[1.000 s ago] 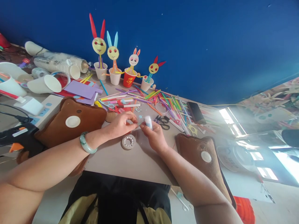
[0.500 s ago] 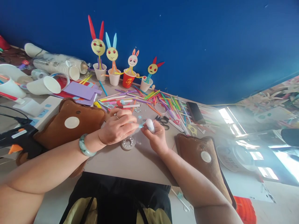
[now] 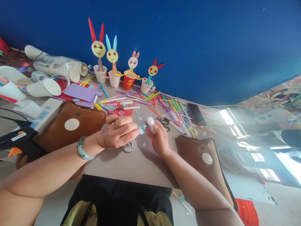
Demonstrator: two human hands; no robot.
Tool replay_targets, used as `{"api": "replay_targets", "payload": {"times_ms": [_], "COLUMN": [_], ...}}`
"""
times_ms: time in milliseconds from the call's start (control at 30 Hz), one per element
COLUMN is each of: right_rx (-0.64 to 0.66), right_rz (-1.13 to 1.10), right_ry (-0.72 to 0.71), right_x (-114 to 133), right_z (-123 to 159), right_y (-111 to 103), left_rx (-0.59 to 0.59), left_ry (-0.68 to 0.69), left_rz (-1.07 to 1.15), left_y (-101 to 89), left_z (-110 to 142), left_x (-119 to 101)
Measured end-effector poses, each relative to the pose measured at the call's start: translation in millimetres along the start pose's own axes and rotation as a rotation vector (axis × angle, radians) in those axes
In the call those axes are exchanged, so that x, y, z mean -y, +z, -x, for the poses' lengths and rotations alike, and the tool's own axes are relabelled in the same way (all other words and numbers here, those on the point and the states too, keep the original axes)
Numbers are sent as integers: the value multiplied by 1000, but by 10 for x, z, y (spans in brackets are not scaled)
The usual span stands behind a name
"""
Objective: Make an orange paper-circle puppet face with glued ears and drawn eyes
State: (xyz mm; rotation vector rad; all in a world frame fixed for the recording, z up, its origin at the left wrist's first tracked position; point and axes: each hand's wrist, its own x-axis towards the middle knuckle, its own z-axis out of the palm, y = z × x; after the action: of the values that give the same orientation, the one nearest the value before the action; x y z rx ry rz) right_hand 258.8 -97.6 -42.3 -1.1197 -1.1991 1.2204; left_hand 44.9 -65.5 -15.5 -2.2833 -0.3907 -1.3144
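Right fingers (image 3: 158, 130) around white bottle (image 3: 150, 121), upper end protruding.

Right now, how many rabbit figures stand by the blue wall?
4, left to right: tall red-eared figure, blue-eared figure, pink-eared figure in the red cup, small red-eared figure.

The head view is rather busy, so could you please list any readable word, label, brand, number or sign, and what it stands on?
No text reads with certainty.
Red cup: gold characters, too blurred.
Black glue gun: white label, nothing legible.
Plastic-wrapped cups: print too small.
Small white container in right hand: nothing legible.
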Motion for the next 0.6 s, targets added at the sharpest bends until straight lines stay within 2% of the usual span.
{"api": "replay_targets", "payload": {"times_ms": [100,200,333,400,500,600], "right_rx": [12,78,206,240,228,212], "right_rz": [-88,-196,-269,-286,-257,-212], "right_ry": [5,97,212,247,295,317], "right_x": [72,121,117,107,111,127], "right_z": [-1,10,56,85,118,131], "right_y": [37,63,69,73,82,88], "left_rx": [-41,-74,-21,12,51,114], "left_ry": [85,125,25,18,15,-61], "left_rz": [-15,-1,194,241,236,327], "left_y": [-29,-35,-45,-55,-61,-54], "left_z": [-32,-37,-12,0,10,25], "left_x": [-14,-26,-30,-32,-40,-44]}}
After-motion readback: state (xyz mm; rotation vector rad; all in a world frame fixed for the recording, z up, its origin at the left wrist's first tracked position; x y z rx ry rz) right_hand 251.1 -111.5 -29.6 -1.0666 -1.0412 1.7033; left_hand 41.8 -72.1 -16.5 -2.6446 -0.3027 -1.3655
